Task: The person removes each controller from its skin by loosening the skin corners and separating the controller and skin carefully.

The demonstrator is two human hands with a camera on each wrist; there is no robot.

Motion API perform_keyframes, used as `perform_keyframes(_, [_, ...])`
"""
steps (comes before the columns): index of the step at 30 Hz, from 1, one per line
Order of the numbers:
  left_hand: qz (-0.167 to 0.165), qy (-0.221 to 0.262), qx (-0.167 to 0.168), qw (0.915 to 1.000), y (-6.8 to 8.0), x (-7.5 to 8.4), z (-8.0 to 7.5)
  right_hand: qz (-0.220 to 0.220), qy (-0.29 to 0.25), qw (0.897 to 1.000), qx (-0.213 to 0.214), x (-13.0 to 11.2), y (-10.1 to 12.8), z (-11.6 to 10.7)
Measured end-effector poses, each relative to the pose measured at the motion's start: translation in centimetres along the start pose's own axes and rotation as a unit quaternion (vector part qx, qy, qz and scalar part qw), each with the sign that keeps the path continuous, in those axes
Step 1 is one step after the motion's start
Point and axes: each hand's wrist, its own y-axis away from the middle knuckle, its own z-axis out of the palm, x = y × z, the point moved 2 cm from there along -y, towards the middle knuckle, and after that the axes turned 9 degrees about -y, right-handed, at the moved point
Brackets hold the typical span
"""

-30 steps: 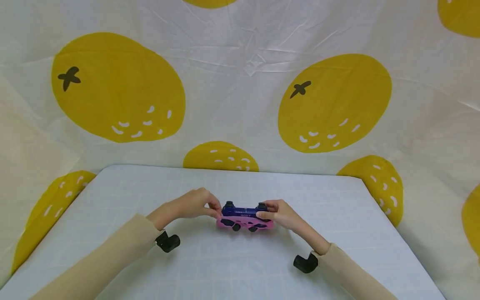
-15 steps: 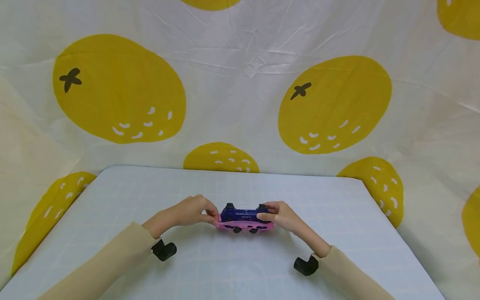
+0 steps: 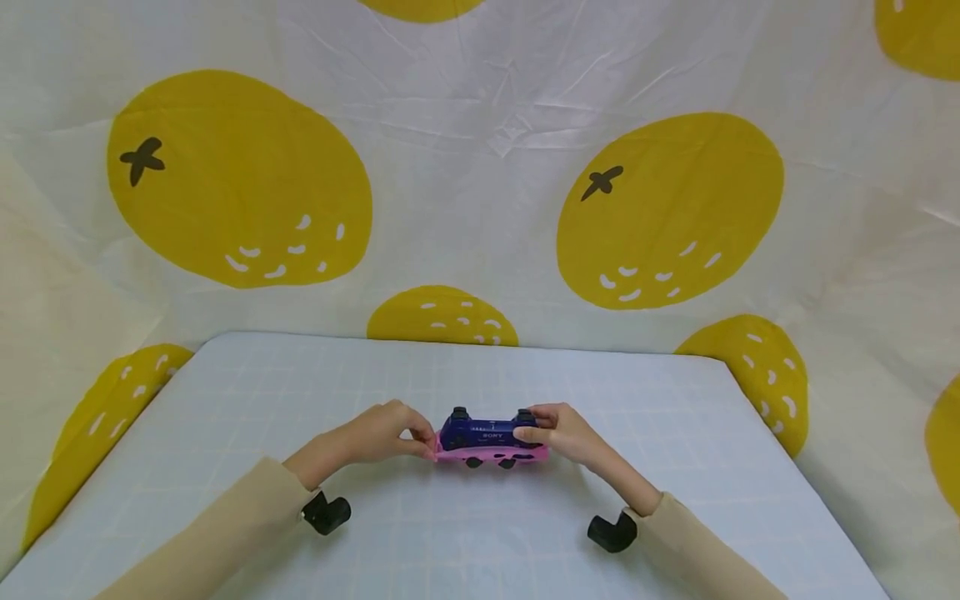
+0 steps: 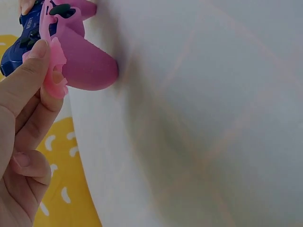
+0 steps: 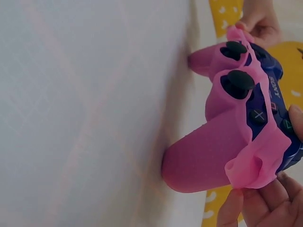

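The table (image 3: 225,400) lies bare on every side of the hands, out to its edges against the orange-print backdrop (image 3: 480,167). The blue game controller (image 3: 483,431) sits lower and flatter on the table than one second ago. The pink silicone cover (image 3: 491,454) shows less of its face. The left hand (image 3: 382,432) pinches the cover's left edge. The right hand (image 3: 558,432) grips the controller's right end.

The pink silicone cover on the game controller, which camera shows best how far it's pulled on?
The right wrist view: the pink cover fills the frame, wrapped over both grips, its loose edge bunched off the blue controller. The left wrist view shows one grip and the edge pinched by the left hand. The head view shows it small, between both hands.
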Motion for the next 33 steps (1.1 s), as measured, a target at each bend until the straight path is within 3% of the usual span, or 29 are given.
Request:
perform_keyframes(11, [0.024,0.03,0.009,0.9992,-0.3,-1.1,1.0,-0.012,-0.001,1.0,-0.009,-0.1,-0.2,-0.3])
perform_keyframes(22, [0.035,0.074,0.06,0.9949,-0.7,-1.5,1.7,0.013,-0.013,1.0,0.0,0.1,-0.6,-0.4])
perform_keyframes(27, [0.01,0.086,0.103,0.991,-0.3,-1.5,2.2,0.007,-0.023,1.0,-0.013,0.2,-0.7,-0.1])
perform_keyframes(33, [-0.035,0.142,0.175,0.9736,-0.2,-0.9,3.0,0.0,-0.007,1.0,-0.02,0.1,-0.5,-0.2])
